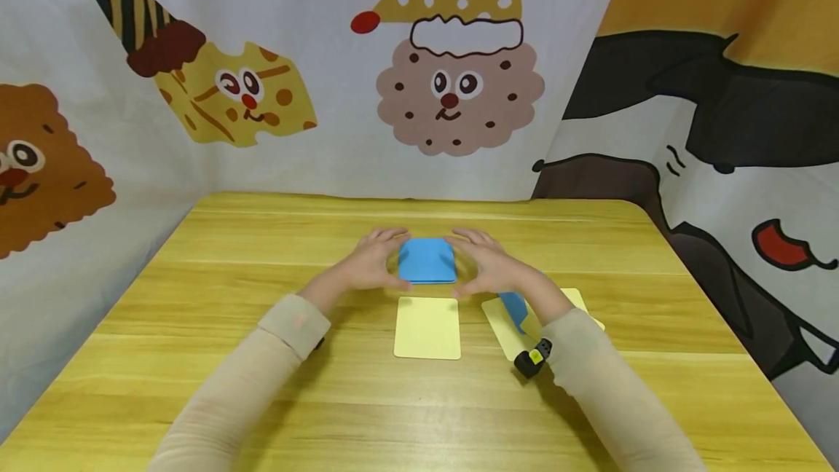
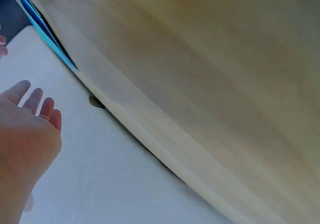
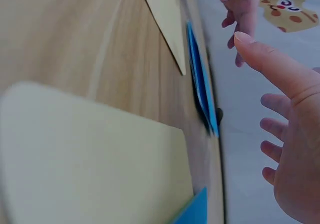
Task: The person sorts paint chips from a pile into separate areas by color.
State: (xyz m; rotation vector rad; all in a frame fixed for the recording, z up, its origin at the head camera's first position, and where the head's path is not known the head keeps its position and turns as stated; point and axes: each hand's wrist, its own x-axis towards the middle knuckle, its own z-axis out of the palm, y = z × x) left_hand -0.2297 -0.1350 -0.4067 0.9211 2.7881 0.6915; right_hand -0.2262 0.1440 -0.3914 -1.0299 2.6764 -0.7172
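A small stack of blue square cards (image 1: pixel 427 261) lies near the far middle of the table. My left hand (image 1: pixel 375 261) is held to its left and my right hand (image 1: pixel 488 262) to its right, fingers spread and palms facing each other. In the right wrist view, the blue cards (image 3: pixel 202 81) lie on the tabletop, apart from both hands, with a slight gap showing between layers. Nothing is between the fingers of either hand. Just in front of the stack lies a pale yellow square card (image 1: pixel 427 328).
Under my right forearm, more yellow cards (image 1: pixel 499 328) lie at angles with a blue piece (image 1: pixel 514 307) on them, partly hidden by the arm. A black wrist camera (image 1: pixel 532 360) sits at the right cuff. A printed cloth (image 1: pixel 341 166) hangs behind the wooden table (image 1: pixel 216 297).
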